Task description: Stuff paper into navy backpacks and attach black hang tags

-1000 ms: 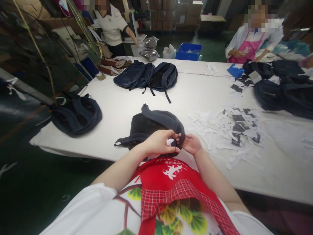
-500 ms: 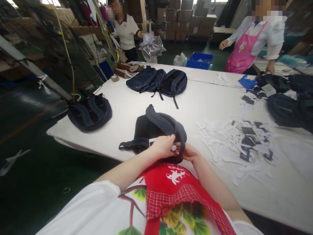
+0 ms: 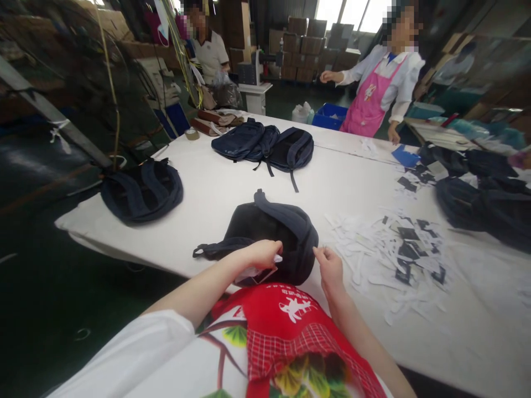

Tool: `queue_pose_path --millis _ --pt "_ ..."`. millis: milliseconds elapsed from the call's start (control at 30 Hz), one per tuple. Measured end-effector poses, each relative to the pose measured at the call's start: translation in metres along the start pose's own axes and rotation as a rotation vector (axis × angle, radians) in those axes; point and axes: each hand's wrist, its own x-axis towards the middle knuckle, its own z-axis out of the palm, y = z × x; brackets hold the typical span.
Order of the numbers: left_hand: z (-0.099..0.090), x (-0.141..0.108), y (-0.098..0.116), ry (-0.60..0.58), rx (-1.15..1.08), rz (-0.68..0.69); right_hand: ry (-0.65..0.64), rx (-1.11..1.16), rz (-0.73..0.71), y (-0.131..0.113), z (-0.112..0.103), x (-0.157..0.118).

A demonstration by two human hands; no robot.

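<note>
A dark navy backpack [image 3: 265, 221] lies on the white table close in front of me, its shoulder straps facing up. Over its near side, my left hand [image 3: 265, 255] is closed on a white tag [image 3: 251, 272], part of which shows under the fingers. My right hand [image 3: 331, 270] is beside the backpack's right edge, thumb and finger pinched together. Whatever is in that pinch, if anything, is too small to make out.
Another backpack [image 3: 143, 190] lies at the left table corner, and several more [image 3: 265, 141] at the far side. White and dark scraps [image 3: 398, 249] cover the right. Beyond the table are a blue bin [image 3: 329, 115] and a person in a pink apron [image 3: 369, 97].
My hands have drawn apart: the left moved left with the tag, the right came out from the strap to the backpack's right. The person in the pink apron appears further left.
</note>
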Motion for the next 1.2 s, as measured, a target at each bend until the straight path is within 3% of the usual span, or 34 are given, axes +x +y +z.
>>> queue_pose_path --millis 67,200,433,600,700,800,867,933,1067,1200 --pt "0.002 0.008 -0.005 -0.046 -0.051 -0.029 0.009 -0.038 -0.049 -0.006 -0.002 -0.001" --pt "-0.003 0.021 -0.012 -0.191 -0.106 -0.038 -0.098 -0.054 -0.081 -0.018 -0.001 -0.003" --pt "-0.028 0.030 -0.028 -0.360 -0.256 -0.092 -0.196 -0.100 -0.106 -0.028 -0.006 -0.009" --pt "-0.039 0.033 -0.025 -0.317 -0.522 -0.131 -0.291 -0.013 -0.071 -0.025 -0.013 -0.015" --pt "-0.028 0.040 -0.019 -0.241 -0.688 -0.194 -0.393 0.077 -0.028 -0.023 -0.014 -0.018" --pt "-0.013 0.046 -0.011 -0.160 -0.827 -0.289 -0.510 -0.045 -0.037 -0.030 -0.012 -0.024" --pt "-0.004 0.046 -0.004 -0.116 -0.912 -0.348 -0.566 -0.211 -0.131 -0.038 -0.009 -0.032" --pt "0.002 0.042 0.006 -0.085 -0.991 -0.391 -0.570 -0.435 -0.324 -0.048 -0.005 -0.040" --pt "0.010 0.031 0.031 -0.038 -1.122 -0.403 -0.418 -0.842 -0.698 -0.062 0.003 -0.048" --pt "0.017 0.022 0.056 -0.002 -1.185 -0.350 -0.357 -0.928 -0.818 -0.063 0.005 -0.041"
